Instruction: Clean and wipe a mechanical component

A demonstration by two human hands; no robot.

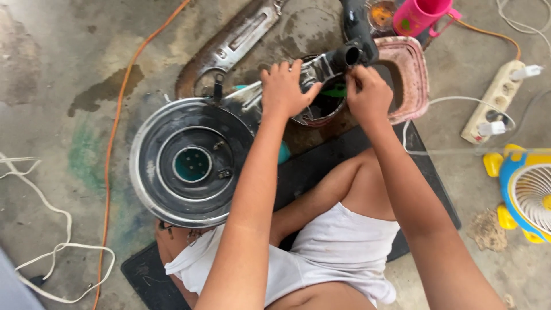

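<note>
- nearest the camera, at the bottom middle of the frame, the person sits on a black mat (321,166) with bent legs and white shorts (338,247); both bare forearms reach up toward the upper middle.
- lower left, a white cord (54,247) loops across the concrete floor (57,69), and an orange cable (112,149) runs up from there toward the top edge.
- left of centre, a round metal cover (189,163) lies flat by the person's knee, with ringed steps and a teal hole in its middle.
- at the right edge, a yellow and blue small fan (525,192) sits on the floor.
- upper middle, the left hand (284,89) is spread over a metal engine part (313,74), fingers curled on its top and thumb pressing its near side, so it holds the part firmly.
- just right of it, the right hand (367,95) has its fingertips pinched narrow at the black tube mouth (347,55) of that same part; whether something small sits between the fingers cannot be told.
- the engine part lies over a dark round container (327,103) with green liquid, beside a worn pink-rimmed tray (410,74) in the upper right middle.
- farther right, a white power strip (496,100) with plugs lies on the floor.
- at the top, a long rusty metal guard (235,43) slants up left, and a pink cup (419,14) stands at the top edge.
</note>
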